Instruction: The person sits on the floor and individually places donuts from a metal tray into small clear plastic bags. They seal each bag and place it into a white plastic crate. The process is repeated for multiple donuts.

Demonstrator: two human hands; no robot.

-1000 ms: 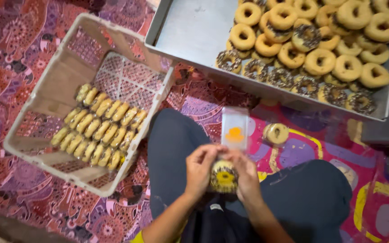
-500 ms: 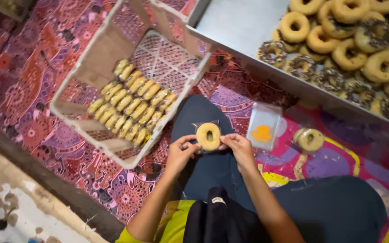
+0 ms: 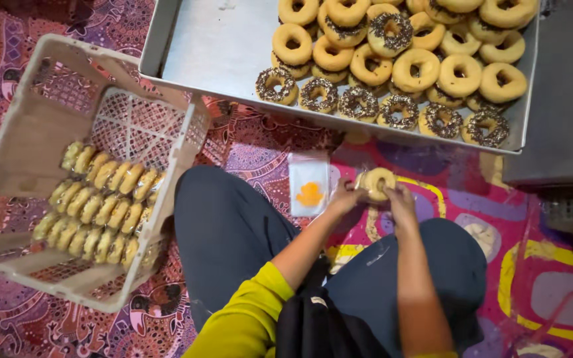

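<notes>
My left hand and my right hand both grip a plain ring donut low over the patterned mat, just past my knees. A stack of clear plastic bags with an orange print lies right beside my left hand. Beyond my hands a metal tray carries several donuts, some plain and some with chocolate sprinkles. On my left a white plastic crate holds rows of wrapped donuts standing on edge.
I sit on a red and purple patterned mat, my dark-trousered legs spread in front of me. A dark grey surface borders the tray on the right. The tray's left half is bare metal.
My hands have left my lap and gone forward and right to the donut lying beside the bags. The donut they held earlier is out of them. The view has swung.
</notes>
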